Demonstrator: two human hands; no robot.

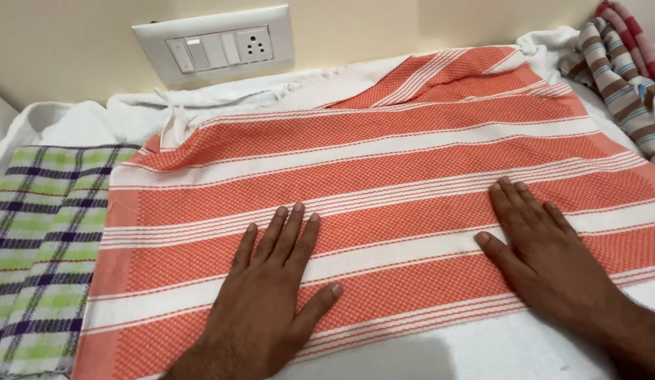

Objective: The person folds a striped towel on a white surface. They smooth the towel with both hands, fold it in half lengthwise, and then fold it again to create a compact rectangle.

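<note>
Orange-and-white striped towel (384, 176) under left hand (268, 295) and right hand (545, 246), fingers spread flat, gripping nothing.

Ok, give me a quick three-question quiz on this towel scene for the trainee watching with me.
1. True or false: both hands lie flat, palms down, on the orange and white striped towel.
2. Which cloth lies beside the left hand? A) a green and purple checked cloth B) a plain black cloth C) a blue denim cloth
3. What is mounted on the wall above the towel?

Key:
1. True; the right hand is flat on it too.
2. A, the green and purple checked cloth.
3. A white switch panel with a socket.
</note>
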